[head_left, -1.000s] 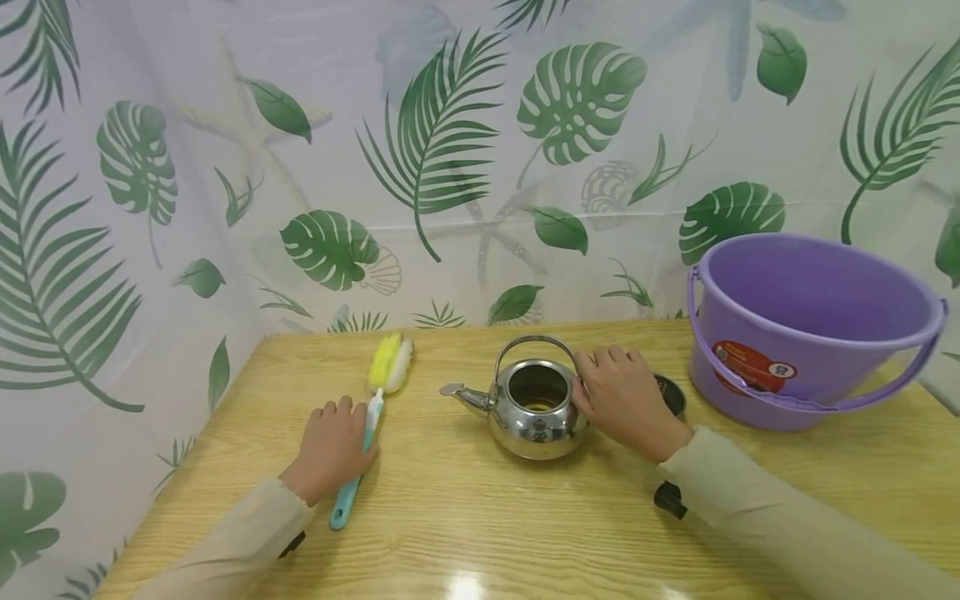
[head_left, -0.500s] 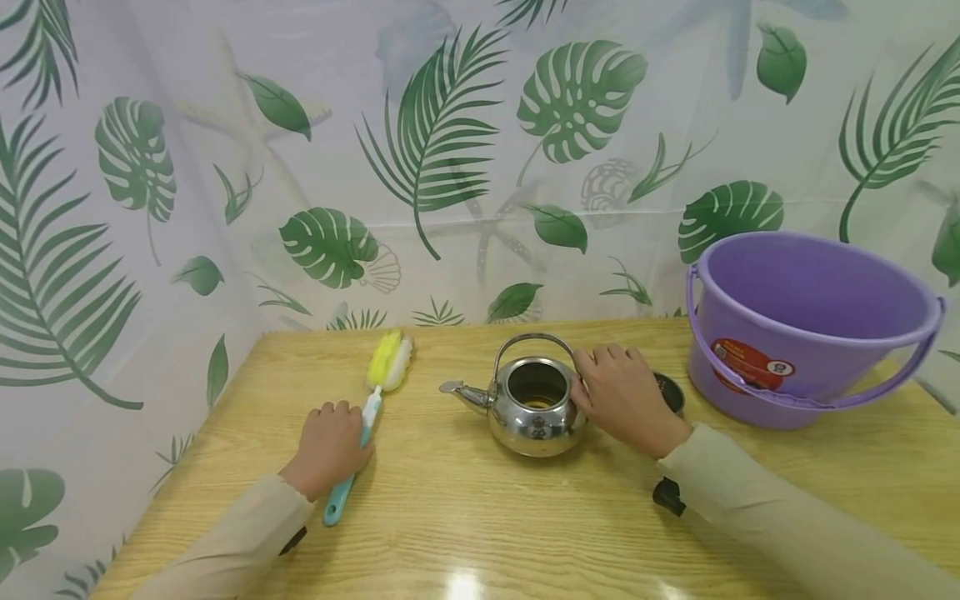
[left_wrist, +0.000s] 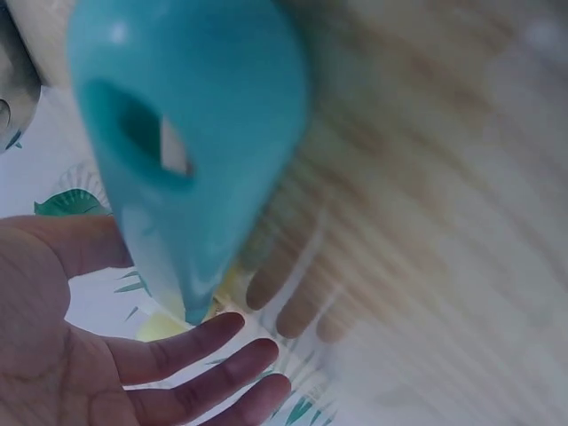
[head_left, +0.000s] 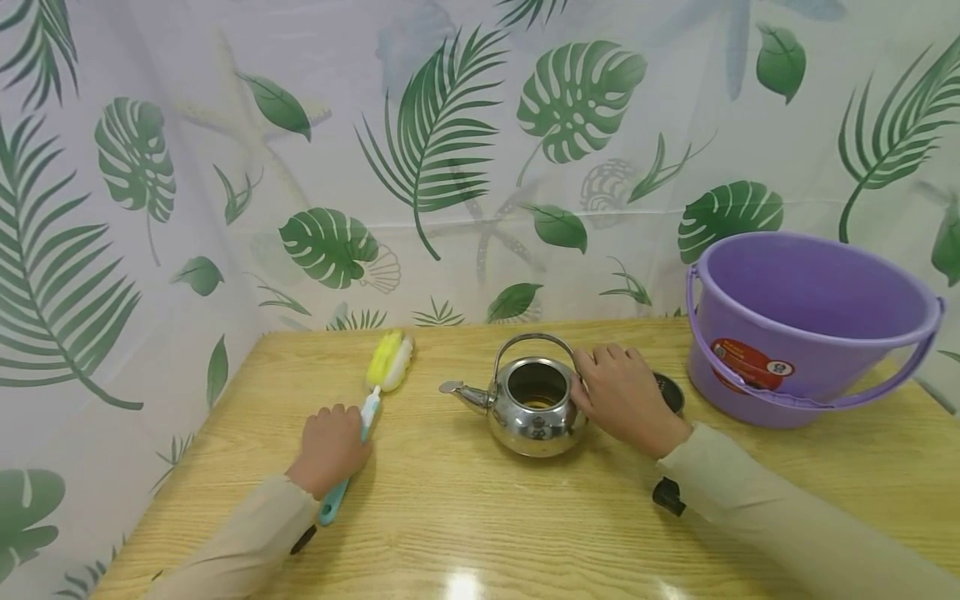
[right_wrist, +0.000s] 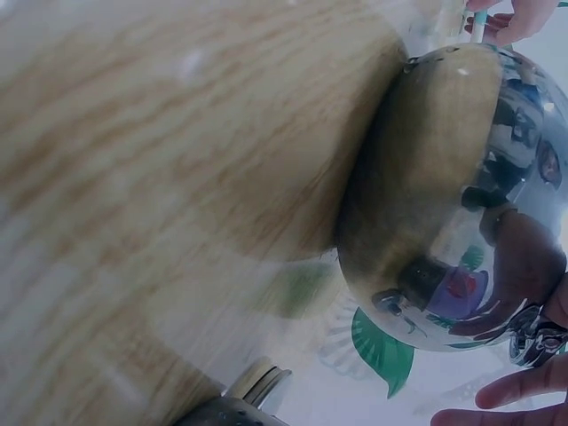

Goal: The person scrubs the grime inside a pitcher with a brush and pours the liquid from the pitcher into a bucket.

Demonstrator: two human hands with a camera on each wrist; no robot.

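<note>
A bottle brush [head_left: 389, 360] with a yellow and white sponge head lies at the left of the table. My left hand [head_left: 332, 450] holds its teal handle [left_wrist: 204, 106] between thumb and fingers; the fingertips come close to the tabletop. At the table's middle stands a shiny steel kettle [head_left: 537, 425], lidless, with its spout pointing left and some yellowish liquid or reflection inside. My right hand [head_left: 628, 400] pinches the right-hand foot of its arched handle [head_left: 534, 337]. In the right wrist view the kettle's round belly [right_wrist: 426, 160] rests on the table, and the fingers [right_wrist: 510, 382] show beside the handle joint.
A big purple bucket [head_left: 810, 375] with its bail hanging down stands at the far right. Between it and the kettle lies a small dark round thing [head_left: 671, 393], partly hidden by the right hand. A leaf-patterned sheet [head_left: 465, 167] closes off the table's back.
The handle end of the brush has swung a little to the left with my left hand, whose fingers look more drawn in. Kettle and right hand have stayed in place.
</note>
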